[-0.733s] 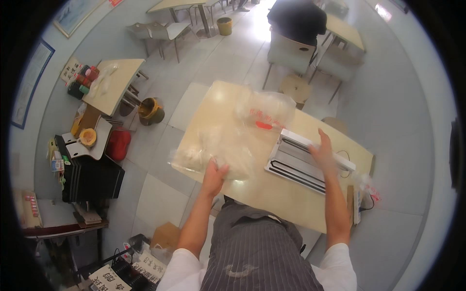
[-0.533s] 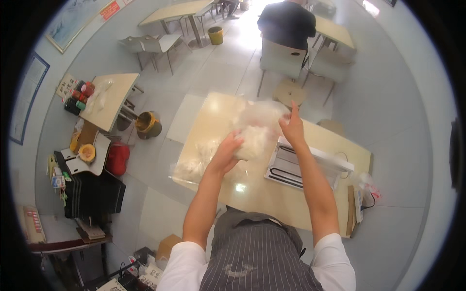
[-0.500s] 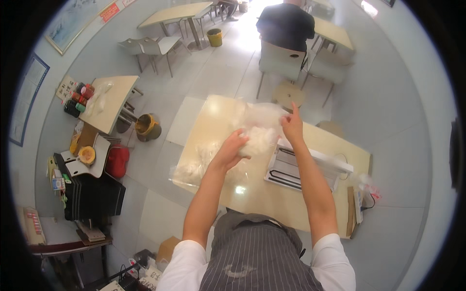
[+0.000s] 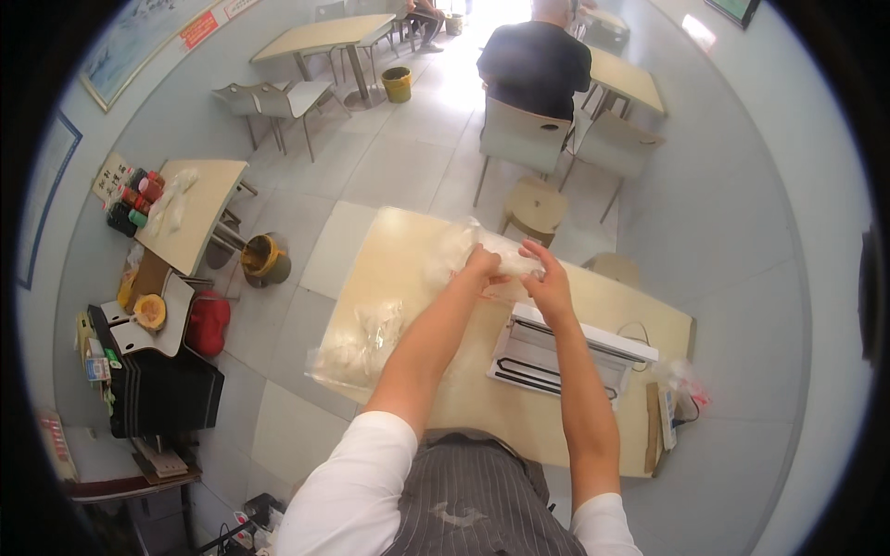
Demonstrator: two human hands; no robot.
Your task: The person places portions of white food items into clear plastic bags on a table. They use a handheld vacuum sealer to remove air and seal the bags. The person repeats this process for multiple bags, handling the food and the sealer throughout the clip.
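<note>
At the far side of the cream table (image 4: 436,389), a clear plastic bag with whitish contents (image 4: 508,252) lies between my hands. My left hand (image 4: 482,266) pinches its near side, fingers curled in. On its right end, my right hand (image 4: 549,285) grips with thumb and fingers bent round the film; the fingertips are partly hidden. Just nearer than my right hand, and partly behind my forearm, is a white vacuum sealer (image 4: 538,357) with its lid raised and dark strips showing. More clear bags with pale contents (image 4: 357,347) rest at the table's left edge.
A wooden strip (image 4: 653,431) and a white power strip (image 4: 667,417) are at the table's right end. Beyond the table stands a stool (image 4: 535,208), and a person in black (image 4: 536,69) sits farther off. A bin (image 4: 265,258) stands on the floor to the left.
My left hand has moved right and away from me, and now pinches the bag. My right hand has come down from a raised, pointing pose onto the bag's right end. The view has shifted slightly.
</note>
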